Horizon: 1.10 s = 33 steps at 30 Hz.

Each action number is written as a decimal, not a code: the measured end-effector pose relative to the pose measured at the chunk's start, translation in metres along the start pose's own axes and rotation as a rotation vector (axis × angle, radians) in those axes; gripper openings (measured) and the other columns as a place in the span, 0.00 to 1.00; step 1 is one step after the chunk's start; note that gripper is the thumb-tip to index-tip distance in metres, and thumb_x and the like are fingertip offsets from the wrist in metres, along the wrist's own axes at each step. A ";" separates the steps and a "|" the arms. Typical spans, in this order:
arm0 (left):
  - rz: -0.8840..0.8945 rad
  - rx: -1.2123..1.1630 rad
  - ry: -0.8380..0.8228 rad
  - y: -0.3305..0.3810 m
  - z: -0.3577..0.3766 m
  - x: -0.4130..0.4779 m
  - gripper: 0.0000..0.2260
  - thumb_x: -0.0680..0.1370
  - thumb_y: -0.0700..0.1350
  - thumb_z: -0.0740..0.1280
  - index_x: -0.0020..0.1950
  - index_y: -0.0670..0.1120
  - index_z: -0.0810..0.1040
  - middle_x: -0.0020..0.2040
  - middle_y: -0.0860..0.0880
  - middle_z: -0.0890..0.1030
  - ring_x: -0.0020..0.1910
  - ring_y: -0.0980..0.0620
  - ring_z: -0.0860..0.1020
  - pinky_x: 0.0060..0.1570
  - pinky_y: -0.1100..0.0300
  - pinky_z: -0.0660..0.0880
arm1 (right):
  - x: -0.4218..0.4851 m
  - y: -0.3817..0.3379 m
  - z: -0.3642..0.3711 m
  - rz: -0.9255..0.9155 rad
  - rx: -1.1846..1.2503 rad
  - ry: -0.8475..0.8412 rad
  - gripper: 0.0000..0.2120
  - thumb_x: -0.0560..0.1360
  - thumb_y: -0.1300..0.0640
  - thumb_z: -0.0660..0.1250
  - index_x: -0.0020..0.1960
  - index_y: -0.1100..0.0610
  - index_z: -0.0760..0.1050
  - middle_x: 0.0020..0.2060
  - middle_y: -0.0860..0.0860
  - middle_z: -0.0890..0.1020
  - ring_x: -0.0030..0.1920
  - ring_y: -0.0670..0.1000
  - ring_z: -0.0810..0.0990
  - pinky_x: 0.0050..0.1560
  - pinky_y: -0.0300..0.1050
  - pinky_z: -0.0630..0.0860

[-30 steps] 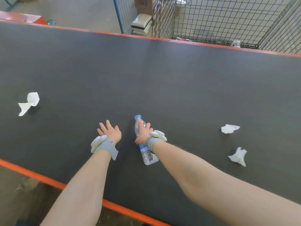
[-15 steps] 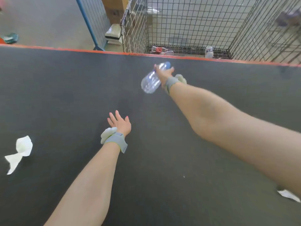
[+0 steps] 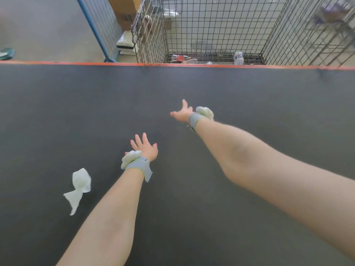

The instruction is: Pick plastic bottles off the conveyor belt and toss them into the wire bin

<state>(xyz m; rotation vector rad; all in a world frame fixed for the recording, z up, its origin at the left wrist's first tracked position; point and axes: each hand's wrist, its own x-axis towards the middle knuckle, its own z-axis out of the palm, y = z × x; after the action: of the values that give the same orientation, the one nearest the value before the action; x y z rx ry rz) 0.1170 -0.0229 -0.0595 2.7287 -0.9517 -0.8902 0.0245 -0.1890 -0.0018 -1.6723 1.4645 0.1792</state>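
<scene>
Two plastic bottles lie on the floor of the wire bin [image 3: 211, 25], beyond the belt's far orange edge [image 3: 57, 63]: a red-labelled bottle [image 3: 179, 58] on its side at left, a pale-labelled bottle [image 3: 238, 58] at right, well apart.

Conveyor belt [image 3: 76, 112]: dark, no bottle seen on it.

Right hand [image 3: 182, 114]: arm stretched toward the bin, fingers spread, holding nothing. Left hand [image 3: 147, 148]: nearer, over the belt, fingers splayed, holding nothing. Grey strap on each wrist.

Crumpled white paper [image 3: 79, 186] lies on the belt, left of the left forearm. Blue-framed mesh panel [image 3: 99, 29] stands left of the bin.
</scene>
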 end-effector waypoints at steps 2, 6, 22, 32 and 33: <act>-0.014 0.087 -0.037 -0.023 0.005 -0.020 0.31 0.81 0.53 0.56 0.79 0.50 0.43 0.79 0.47 0.39 0.77 0.42 0.37 0.73 0.38 0.48 | -0.028 0.024 0.033 -0.046 -0.153 -0.043 0.40 0.79 0.41 0.60 0.79 0.48 0.38 0.78 0.56 0.42 0.78 0.60 0.47 0.75 0.54 0.48; -0.069 0.188 -0.033 -0.078 0.014 -0.062 0.32 0.80 0.53 0.57 0.79 0.51 0.42 0.79 0.47 0.40 0.77 0.43 0.37 0.73 0.38 0.48 | -0.076 0.075 0.099 -0.110 -0.319 -0.193 0.40 0.78 0.40 0.61 0.78 0.44 0.38 0.78 0.51 0.38 0.78 0.59 0.48 0.76 0.56 0.51; -0.089 0.233 -0.097 -0.151 0.043 -0.116 0.29 0.82 0.53 0.53 0.79 0.51 0.43 0.79 0.47 0.40 0.77 0.42 0.40 0.74 0.39 0.49 | -0.155 0.140 0.189 -0.375 -0.861 -0.261 0.32 0.78 0.40 0.58 0.78 0.49 0.53 0.77 0.50 0.51 0.77 0.57 0.45 0.73 0.62 0.54; -0.043 0.192 -0.029 -0.129 0.031 -0.120 0.33 0.80 0.53 0.60 0.79 0.49 0.45 0.79 0.47 0.42 0.77 0.43 0.41 0.74 0.40 0.51 | -0.134 0.147 0.133 -0.200 -0.714 0.009 0.34 0.76 0.47 0.61 0.77 0.46 0.50 0.77 0.51 0.51 0.75 0.58 0.54 0.71 0.57 0.62; -0.042 0.181 -0.024 -0.129 0.029 -0.120 0.34 0.79 0.53 0.60 0.79 0.49 0.45 0.79 0.47 0.41 0.77 0.43 0.41 0.73 0.40 0.51 | -0.136 0.143 0.131 -0.211 -0.721 0.001 0.34 0.76 0.48 0.61 0.78 0.46 0.49 0.78 0.51 0.49 0.76 0.58 0.54 0.72 0.57 0.60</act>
<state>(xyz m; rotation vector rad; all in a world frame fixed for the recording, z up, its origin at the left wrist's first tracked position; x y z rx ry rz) 0.0941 0.1541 -0.0616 2.9050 -1.0305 -0.8871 -0.0832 0.0114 -0.0698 -2.3801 1.2831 0.6480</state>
